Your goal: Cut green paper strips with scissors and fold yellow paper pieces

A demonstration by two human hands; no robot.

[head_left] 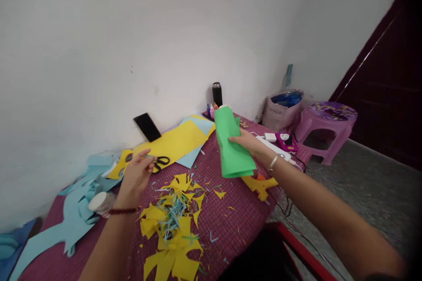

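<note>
My right hand (245,140) grips a folded sheet of green paper (231,149), thumb on its near face, holding it up over the table. On the left, my left hand (140,171) has its fingers bent together beside the black-handled scissors (161,162). A small greenish bit shows at its fingertips; what the fingers hold is not clear. The scissor blades are hidden by the hand. Behind lies a large yellow sheet (181,138) over light blue paper (188,159). Yellow cut scraps (181,250) and thin blue shreds (173,213) lie between my arms.
Cut light blue paper (74,206) and a paper cup (100,202) are at the left. A phone (147,126) leans on the wall; a dark bottle (216,93) stands at the back. A yellow glue gun (260,186), power strip (286,142) and cables lie right, near a pink stool (326,127).
</note>
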